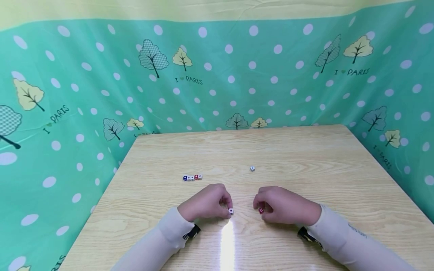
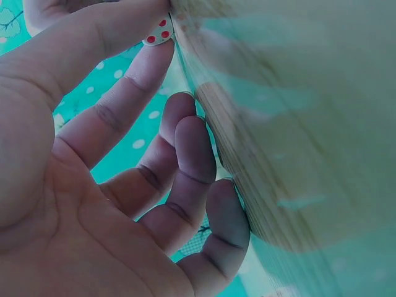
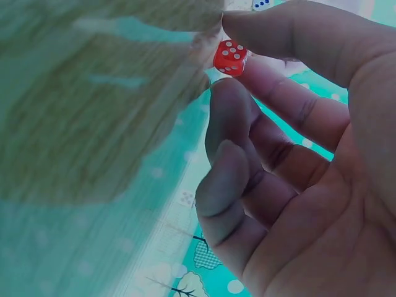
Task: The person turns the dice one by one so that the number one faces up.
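Observation:
On the near middle of the table, my left hand (image 1: pixel 211 202) pinches a small white die (image 1: pixel 231 211) between thumb and forefinger. Red dots mark the face of this white die (image 2: pixel 159 33) seen in the left wrist view. To the right, my right hand (image 1: pixel 284 205) holds a red die (image 1: pixel 260 210) by its thumb and forefinger, low over the wood. White dots show on that red die (image 3: pixel 230 57) in the right wrist view. Other fingers of both hands are bent and hold nothing.
A short row of several dice (image 1: pixel 192 177), blue, white and red, stands left of centre on the wooden table (image 1: pixel 305 150). One loose white die (image 1: pixel 252 168) lies beyond the hands. A green dotted curtain (image 1: pixel 217 75) surrounds the table's back and sides.

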### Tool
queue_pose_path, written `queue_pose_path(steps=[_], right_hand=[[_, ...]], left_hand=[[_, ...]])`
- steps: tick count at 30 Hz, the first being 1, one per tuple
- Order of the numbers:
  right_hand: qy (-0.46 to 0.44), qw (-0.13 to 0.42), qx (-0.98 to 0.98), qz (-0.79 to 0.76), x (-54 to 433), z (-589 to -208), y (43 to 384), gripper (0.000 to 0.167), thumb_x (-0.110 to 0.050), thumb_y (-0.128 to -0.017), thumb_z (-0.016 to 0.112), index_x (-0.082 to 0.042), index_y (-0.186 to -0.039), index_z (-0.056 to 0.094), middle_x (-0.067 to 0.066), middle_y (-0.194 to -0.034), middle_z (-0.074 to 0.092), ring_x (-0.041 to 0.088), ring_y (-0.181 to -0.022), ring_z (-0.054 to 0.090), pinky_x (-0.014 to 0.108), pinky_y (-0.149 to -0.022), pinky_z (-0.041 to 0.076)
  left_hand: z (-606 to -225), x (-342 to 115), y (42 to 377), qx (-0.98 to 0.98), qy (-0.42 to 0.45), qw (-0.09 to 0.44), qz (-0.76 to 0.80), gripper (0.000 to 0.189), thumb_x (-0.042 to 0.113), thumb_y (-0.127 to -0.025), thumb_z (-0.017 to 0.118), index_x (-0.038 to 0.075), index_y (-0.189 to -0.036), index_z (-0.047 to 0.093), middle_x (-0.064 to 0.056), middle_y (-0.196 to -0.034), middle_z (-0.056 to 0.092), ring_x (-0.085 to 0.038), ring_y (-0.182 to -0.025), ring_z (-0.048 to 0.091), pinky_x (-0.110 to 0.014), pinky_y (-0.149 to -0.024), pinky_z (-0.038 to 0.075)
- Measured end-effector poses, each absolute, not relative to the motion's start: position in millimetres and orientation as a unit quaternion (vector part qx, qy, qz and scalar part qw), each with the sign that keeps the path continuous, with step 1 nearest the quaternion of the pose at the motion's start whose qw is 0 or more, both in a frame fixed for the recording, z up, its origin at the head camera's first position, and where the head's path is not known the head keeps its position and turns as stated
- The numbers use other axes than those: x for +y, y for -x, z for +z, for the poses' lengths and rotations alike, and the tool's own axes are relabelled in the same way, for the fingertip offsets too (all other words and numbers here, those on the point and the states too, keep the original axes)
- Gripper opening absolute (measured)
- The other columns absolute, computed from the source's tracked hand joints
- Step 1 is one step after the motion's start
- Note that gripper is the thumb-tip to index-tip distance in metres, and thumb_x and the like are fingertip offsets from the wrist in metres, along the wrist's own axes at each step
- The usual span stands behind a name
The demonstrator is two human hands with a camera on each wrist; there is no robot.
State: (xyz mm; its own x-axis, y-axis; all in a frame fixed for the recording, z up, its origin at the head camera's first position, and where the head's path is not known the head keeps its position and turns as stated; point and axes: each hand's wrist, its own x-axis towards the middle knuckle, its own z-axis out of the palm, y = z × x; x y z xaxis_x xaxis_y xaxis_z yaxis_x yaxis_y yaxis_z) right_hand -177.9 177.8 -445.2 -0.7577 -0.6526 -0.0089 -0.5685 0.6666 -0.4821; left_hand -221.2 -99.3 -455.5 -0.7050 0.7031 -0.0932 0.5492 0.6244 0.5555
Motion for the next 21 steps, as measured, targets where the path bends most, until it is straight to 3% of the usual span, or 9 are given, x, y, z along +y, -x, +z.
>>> queue_pose_path(steps=[21], right_hand=[[0.347, 0.07, 0.908, -0.223, 177.7, -443.2, 177.5, 0.018, -0.008, -0.087, 0.075, -0.026, -0.085, 0.072, -0.014, -0.079, 0.059, 0.007, -0.071, 0.057, 0.02, -0.065, 0.049]], left_hand=[[-454.6, -100.1, 221.9, 0.889, -0.347, 0.164, 0.248, 0.02, 0.018, -0.075, 0.086, 0.03, -0.073, 0.07, 0.011, -0.077, 0.063, -0.006, -0.08, 0.053, -0.023, -0.072, 0.046]])
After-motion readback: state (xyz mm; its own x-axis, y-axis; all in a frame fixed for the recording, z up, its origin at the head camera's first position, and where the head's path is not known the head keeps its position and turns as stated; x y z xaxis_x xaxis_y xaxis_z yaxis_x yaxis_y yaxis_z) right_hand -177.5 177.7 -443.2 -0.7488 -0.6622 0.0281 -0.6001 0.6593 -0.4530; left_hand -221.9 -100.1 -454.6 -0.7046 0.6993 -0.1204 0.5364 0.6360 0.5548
